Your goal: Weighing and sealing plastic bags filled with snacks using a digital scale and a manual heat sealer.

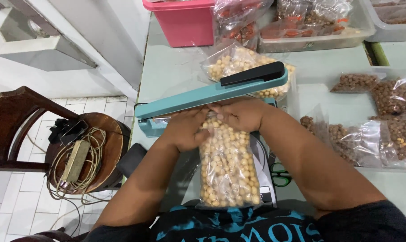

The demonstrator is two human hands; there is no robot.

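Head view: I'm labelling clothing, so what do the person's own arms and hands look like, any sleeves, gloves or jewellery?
Both arms are bare; the left hand and right hand wear no gloves, rings or watch. Short dark sleeves end above the elbows, part of a black shirt with turquoise print.

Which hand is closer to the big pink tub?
Left. The left hand sits below the pink tub, on the bag of pale nuts; the right hand is further right.

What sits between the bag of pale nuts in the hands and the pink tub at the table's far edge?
In the head view, the teal sealer arm crosses there, and behind it lies another clear bag of pale nuts, short of the pink tub.
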